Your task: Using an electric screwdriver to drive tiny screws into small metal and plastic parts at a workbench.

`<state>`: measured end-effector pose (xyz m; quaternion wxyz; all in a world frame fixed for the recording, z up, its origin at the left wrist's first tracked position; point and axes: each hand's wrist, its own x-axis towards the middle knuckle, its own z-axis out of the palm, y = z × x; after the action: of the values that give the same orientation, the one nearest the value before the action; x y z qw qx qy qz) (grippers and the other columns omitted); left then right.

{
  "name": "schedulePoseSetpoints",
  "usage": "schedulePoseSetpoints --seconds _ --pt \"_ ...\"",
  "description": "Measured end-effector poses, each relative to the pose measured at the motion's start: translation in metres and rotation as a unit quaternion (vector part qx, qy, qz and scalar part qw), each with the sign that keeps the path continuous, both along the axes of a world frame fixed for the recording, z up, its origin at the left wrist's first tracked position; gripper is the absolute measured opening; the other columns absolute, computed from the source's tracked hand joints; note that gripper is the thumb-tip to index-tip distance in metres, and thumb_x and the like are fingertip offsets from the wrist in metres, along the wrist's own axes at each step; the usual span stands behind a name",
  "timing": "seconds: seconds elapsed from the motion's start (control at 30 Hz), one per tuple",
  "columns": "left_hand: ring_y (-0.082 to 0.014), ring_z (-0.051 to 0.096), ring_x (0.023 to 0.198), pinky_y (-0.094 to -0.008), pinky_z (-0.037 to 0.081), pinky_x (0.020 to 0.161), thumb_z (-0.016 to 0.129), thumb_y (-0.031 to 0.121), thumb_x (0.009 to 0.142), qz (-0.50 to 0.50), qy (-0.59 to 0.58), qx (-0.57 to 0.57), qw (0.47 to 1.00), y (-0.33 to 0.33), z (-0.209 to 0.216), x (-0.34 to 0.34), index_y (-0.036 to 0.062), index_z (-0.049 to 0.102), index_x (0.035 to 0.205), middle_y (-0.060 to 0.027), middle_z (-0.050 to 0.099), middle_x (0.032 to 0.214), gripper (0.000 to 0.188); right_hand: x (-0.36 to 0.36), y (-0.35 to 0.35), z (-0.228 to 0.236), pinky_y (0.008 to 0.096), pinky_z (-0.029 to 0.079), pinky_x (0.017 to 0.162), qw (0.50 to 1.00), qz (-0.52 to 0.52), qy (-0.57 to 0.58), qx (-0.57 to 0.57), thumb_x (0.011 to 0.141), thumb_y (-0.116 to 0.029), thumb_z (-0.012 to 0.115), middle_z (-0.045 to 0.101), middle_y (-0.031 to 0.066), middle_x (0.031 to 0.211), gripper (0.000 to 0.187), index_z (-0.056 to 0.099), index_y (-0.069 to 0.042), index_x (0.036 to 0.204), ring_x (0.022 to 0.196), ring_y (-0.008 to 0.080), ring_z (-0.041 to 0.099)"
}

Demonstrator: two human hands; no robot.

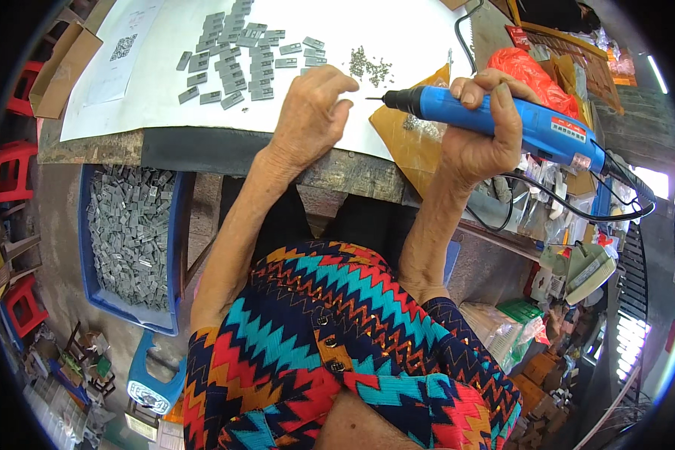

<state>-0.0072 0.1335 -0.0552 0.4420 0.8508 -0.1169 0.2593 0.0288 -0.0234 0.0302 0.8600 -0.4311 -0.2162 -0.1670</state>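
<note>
My right hand (pixel 481 127) is wrapped round a blue electric screwdriver (pixel 465 110) with a black nose. It lies almost level above the table, its thin bit pointing left. Facing the bit is my left hand (pixel 311 112), its fingers curled and the thumb bent toward the forefinger; whether something small is inside the curl is hidden. Beyond that hand, many small grey rectangular plastic cases (pixel 232 64) lie in loose rows on a white sheet (pixel 157 97). A scatter of tiny brass-coloured screws (pixel 369 66) sits just past the bit.
A brown paper envelope (pixel 406 146) with a clear bag lies under the screwdriver. Its black cord (pixel 577 216) loops at right. Below the table's left edge stands a blue bin (pixel 90 277) full of grey pieces. A red plastic bag (pixel 529 79) is at far right, a cardboard box (pixel 64 67) far left.
</note>
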Motion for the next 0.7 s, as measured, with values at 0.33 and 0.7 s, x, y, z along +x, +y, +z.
schedulePoseSetpoints --seconds 0.33,0.7 --pt "-0.0261 0.05 0.084 -0.0357 0.041 0.075 0.062 0.0 0.072 0.133 0.019 0.177 0.975 0.03 -0.014 0.017 0.0013 0.06 0.085 -0.0094 0.054 0.085 0.014 -0.003 -0.001 -0.005 0.0366 0.048 0.058 1.0 0.01 0.013 0.008 0.076 0.002 0.058 0.059 0.0157 0.077 0.021 0.051 0.0 0.096 0.057 0.017 0.057" --pt "-0.0277 0.05 0.082 -0.036 0.042 0.074 0.063 0.0 0.071 0.1 0.024 0.166 0.981 0.029 -0.01 -0.001 0.0001 0.057 0.082 -0.0105 0.053 0.082 0.012 -0.006 0.008 -0.001 0.0353 0.047 0.057 0.999 0.0 0.041 0.005 0.074 0.001 0.059 0.058 0.0149 0.073 0.022 0.051 0.001 0.094 0.055 0.0172 0.056"
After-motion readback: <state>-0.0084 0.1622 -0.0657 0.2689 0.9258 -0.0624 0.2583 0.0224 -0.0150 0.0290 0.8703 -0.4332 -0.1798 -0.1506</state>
